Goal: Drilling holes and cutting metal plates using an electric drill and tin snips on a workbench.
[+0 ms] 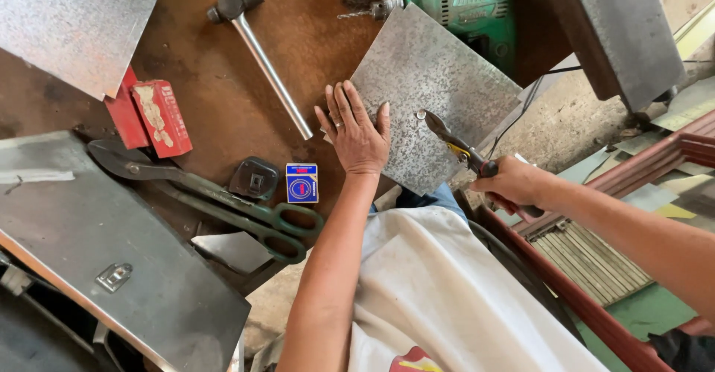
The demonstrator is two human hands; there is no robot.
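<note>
Two bare hands are at work on one metal sheet (432, 96). Left hand (357, 134): grip spread flat, fingers apart, palm pressed down on the near left part of the sheet; it clasps nothing. Right hand (514, 183): grip closed around the handles of a pair of snips (465, 152), whose dark blades lie on the sheet near its middle; whether the blades bite the metal cannot be told.

Sheet: thin galvanised steel, grey, mottled, roughly square, turned corner-on. It lies on the right part of the worktop (216, 96), its near right edge overhanging.

Worktop: rusty brown, rough and stained.

Surroundings, left of the left hand: a small blue and white box (302, 183) just beside the wrist; a dark, rounded tape measure (254, 177) next to it; large green-handled shears (216, 197) lying slantwise; a red carton (162, 117); a hammer (257, 52) with a bright tubular shaft, its end near the fingertips. A second galvanised sheet (74, 22) lies at the far left corner, and a bent grey panel (112, 260) with a small latch at the near left.

Beyond the worked sheet a green power drill (465, 14) is partly covered by the sheet's far corner. A grey steel bar (618, 29) crosses the upper right. Red frames (581, 297) stand below the right forearm.
</note>
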